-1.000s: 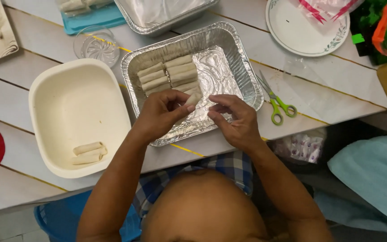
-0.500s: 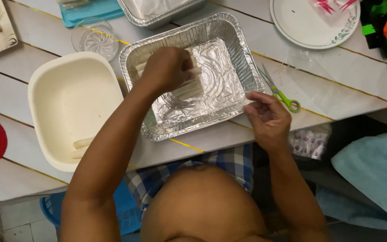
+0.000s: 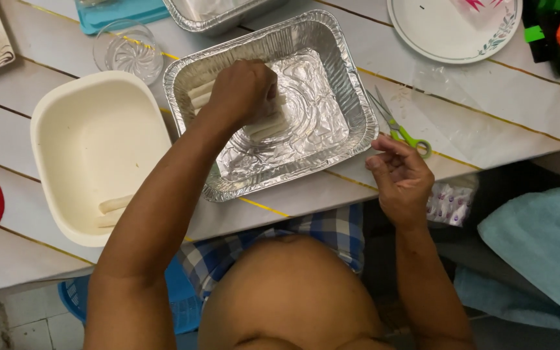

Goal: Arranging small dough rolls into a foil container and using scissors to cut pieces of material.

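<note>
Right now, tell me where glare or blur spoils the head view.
Head view: even, soft light with faint shadows; the foil tray throws bright glare off its crinkled base; the left hand over the pale rolls looks sharp; the right hand is slightly soft; the glass dish glints; straight table planks bend slightly near the frame edges.

The left hand [image 3: 244, 91] has moved into the foil tray [image 3: 345, 97] onto the rolls [image 3: 264, 126]; the right hand [image 3: 400, 178] has withdrawn.
</note>
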